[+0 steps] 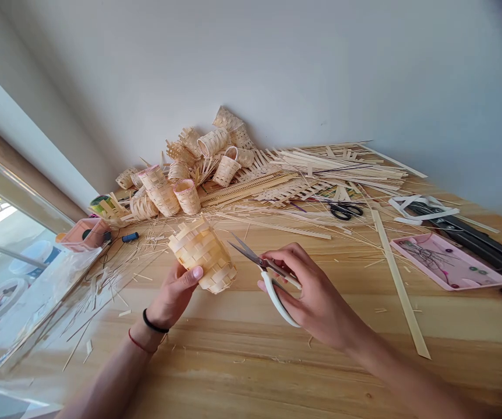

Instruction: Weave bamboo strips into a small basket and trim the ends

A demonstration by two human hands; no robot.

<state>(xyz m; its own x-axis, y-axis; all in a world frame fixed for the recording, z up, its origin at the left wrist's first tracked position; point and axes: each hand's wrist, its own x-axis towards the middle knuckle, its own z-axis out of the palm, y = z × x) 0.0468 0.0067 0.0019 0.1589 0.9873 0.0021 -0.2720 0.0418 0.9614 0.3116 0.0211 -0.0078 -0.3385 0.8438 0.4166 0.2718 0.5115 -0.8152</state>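
Two hands, one small basket, one pair of scissors over a wooden tabletop (242,372).

The left hand (175,297) is clamped on one woven basket (201,259), thumb pressed on its side, holding it tilted just above the tabletop near the front middle. The right hand (307,297) is closed around the white handles of the scissors (264,270), whose two blades stand apart and point at the basket without touching it. At the back lies a heap of finished baskets (187,169), at least a dozen, though the exact count is hard to tell. One second pair, black-handled scissors (345,209), lies among a pile of loose strips (321,169). One pink tray (447,262) sits to the right, beside one long strip (399,285).
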